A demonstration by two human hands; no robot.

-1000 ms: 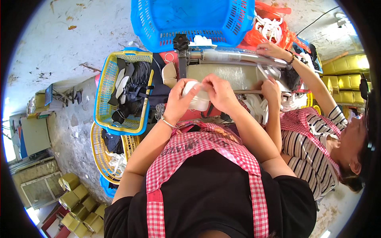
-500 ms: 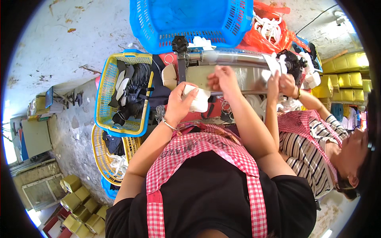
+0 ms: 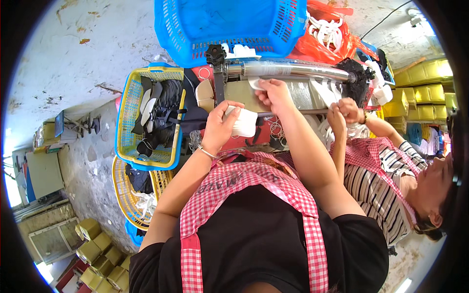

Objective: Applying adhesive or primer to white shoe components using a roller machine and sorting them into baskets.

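A stack of small white rounded pieces [image 3: 245, 123] rests in my left hand [image 3: 219, 126], the thumb pressed on its upper face. My right hand [image 3: 277, 98] is closed on a single white piece [image 3: 254, 84], which touches the front of a shiny metal roller [image 3: 298, 71]. Below the roller lies a smooth metal plate [image 3: 239, 97] of the roller machine, with my right fingers just over it. On the machine's right part, several white curved strips [image 3: 322, 92] lie near a co-worker's hands [image 3: 346, 113].
A blue basket [image 3: 220, 24] stands behind the machine, beside a red plastic bag [image 3: 312, 48] of white strips. At left, a yellow-and-blue basket [image 3: 123, 132] holds dark pieces; a round yellow basket [image 3: 118, 193] sits below it. A co-worker [image 3: 381, 190] is close on my right.
My right hand, blurred before, now holds a white piece against the roller. The co-worker's hands have come down and away from the white strips. My left hand stays with its stack.
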